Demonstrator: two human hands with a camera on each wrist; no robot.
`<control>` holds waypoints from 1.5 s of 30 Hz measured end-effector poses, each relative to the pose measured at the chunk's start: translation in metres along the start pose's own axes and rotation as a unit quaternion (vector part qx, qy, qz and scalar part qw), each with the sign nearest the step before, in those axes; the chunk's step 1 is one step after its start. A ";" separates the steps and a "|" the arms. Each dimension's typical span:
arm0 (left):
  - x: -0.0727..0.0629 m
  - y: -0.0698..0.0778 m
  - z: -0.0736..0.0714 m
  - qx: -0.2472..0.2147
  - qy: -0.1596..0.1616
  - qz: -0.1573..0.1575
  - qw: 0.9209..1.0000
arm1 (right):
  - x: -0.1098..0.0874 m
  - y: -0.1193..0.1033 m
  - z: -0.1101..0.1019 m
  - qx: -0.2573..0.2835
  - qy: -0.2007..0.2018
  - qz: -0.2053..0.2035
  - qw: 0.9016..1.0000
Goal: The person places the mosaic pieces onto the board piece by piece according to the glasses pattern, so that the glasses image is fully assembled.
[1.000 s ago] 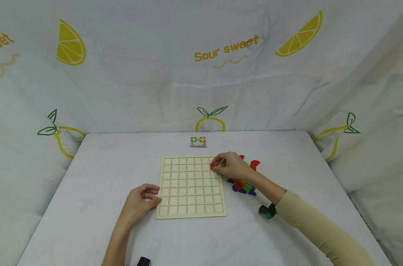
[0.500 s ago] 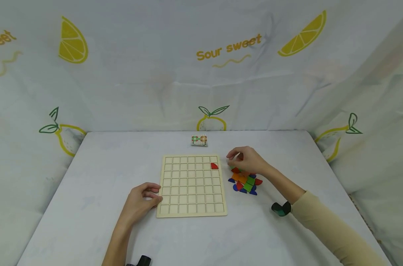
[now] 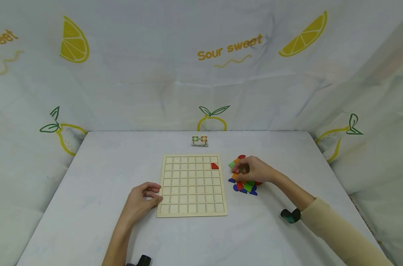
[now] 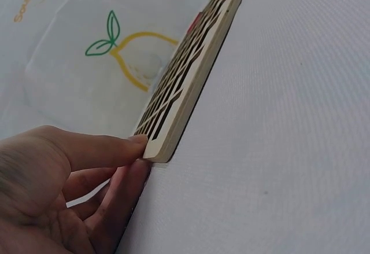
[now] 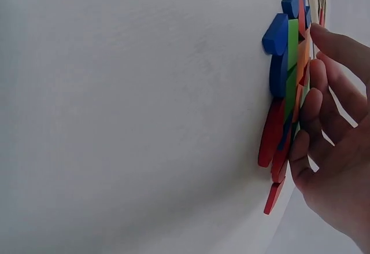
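A pale wooden grid board (image 3: 192, 185) lies flat on the table. One red quarter-round piece (image 3: 214, 166) occupies a cell near its far right corner. My left hand (image 3: 140, 203) pinches the board's left edge; in the left wrist view the thumb (image 4: 110, 151) lies along the top near a corner, the other fingers beside and below. Right of the board, my right hand (image 3: 256, 170) hovers over a cluster of flat pieces, including a green square (image 3: 248, 187) and blue rounded pieces (image 5: 280, 74). Its thumb and fingers are spread at the cluster, with no piece visibly gripped.
Behind the board stands a small card (image 3: 199, 140) with a coloured grid pattern. A white cloth printed with lemons (image 3: 211, 123) rises behind the white table (image 3: 128, 159). Dark wrist devices (image 3: 290, 216) hang at both forearms.
My right hand has let go of the red quarter-round piece, leaving it in a board cell, and has moved right and then nearer over the cluster. My left hand stays at the board's edge.
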State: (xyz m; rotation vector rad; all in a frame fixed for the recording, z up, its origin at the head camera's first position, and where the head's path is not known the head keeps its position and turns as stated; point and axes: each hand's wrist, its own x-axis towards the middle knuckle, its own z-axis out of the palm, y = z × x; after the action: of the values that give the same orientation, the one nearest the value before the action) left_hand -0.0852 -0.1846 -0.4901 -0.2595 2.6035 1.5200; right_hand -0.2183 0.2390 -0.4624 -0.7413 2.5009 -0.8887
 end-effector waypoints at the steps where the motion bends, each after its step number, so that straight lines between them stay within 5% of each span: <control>1: 0.000 0.000 0.000 0.000 0.000 0.000 1.000 | -0.001 0.001 0.001 -0.002 0.002 0.001 1.000; 45: -0.003 0.001 0.000 -0.013 0.004 0.002 1.000 | -0.002 0.008 0.008 -0.027 0.049 -0.008 0.998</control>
State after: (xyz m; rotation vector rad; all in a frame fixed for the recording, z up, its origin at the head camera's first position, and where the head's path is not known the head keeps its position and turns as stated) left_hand -0.0825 -0.1837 -0.4888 -0.2635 2.5934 1.5570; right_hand -0.2152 0.2421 -0.4735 -0.7533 2.6166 -0.8867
